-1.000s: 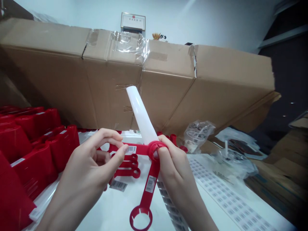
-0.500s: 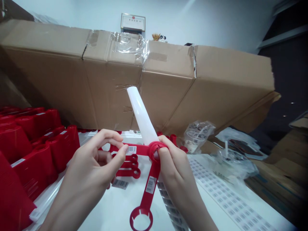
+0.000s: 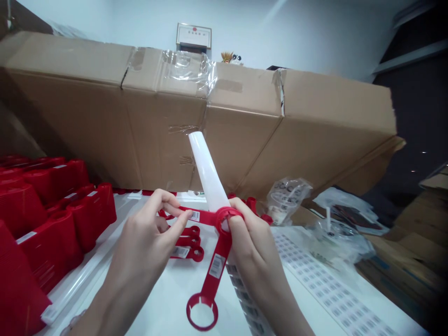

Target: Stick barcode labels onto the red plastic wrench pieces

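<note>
Left hand (image 3: 147, 238): thumb and fingertips were closed on the left-pointing red arm (image 3: 205, 218), and one end of its barcode sticker (image 3: 195, 216) was partly covered by the thumb.
Right hand (image 3: 254, 242): the red hub ring (image 3: 220, 219) was gripped between thumb and fingers, the thumb being laid across the ring.
Red arms: both were held above the white table (image 3: 168, 303), joined or stacked at the hub; which of the two could not be told. The lower red arm (image 3: 213, 280) was pointed down toward the wearer, marked with a second barcode sticker (image 3: 217, 266) and ended by an open ring (image 3: 203, 326).
White strip (image 3: 207, 170): it was seen slanting up beyond the hub, its lower end hidden.
Under the right wrist: a strip of labels (image 3: 242, 298) was partly covered.
Table beyond: small red ringed parts (image 3: 189, 241) were laid side by side.
Left side: red containers (image 3: 63, 238) were massed together.
Right side: a barcode sheet (image 3: 329, 282) was spread near plastic bags (image 3: 289, 196).
Behind: everything was backed by cardboard (image 3: 241, 130).
</note>
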`<state>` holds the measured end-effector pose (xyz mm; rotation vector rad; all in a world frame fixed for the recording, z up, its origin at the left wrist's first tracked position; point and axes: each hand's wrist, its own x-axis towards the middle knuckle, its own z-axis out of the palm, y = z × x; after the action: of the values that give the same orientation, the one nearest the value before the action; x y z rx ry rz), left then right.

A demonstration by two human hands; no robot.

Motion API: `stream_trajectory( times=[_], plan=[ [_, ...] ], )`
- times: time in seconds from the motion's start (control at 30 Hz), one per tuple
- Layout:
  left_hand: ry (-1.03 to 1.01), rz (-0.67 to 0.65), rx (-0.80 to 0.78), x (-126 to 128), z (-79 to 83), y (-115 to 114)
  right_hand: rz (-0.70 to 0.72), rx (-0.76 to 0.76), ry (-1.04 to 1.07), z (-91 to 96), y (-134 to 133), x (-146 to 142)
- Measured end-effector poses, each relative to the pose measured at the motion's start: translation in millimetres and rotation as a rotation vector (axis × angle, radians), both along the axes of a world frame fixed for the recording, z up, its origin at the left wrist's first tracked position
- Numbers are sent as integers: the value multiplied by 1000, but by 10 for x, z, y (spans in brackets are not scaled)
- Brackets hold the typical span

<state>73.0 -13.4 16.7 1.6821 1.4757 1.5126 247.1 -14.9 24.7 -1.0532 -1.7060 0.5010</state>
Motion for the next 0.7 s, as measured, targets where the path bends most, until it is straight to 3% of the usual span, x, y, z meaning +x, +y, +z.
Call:
stream_trajectory(
  times=[0.13,0.23,0.43,0.7],
  plan=[
    [216,180,50,-29,-51,141,-45,5,-21,-10,72,18],
    [300,199,28,-17,-80,183,-62,23,-18,-30,89,8],
    [107,-36,-48,23,-67,152,-8,35,35,-50,56,-67],
    [-109,-284,-106,-237,4,291,-15,-111,185,113,58,26]
  ],
)
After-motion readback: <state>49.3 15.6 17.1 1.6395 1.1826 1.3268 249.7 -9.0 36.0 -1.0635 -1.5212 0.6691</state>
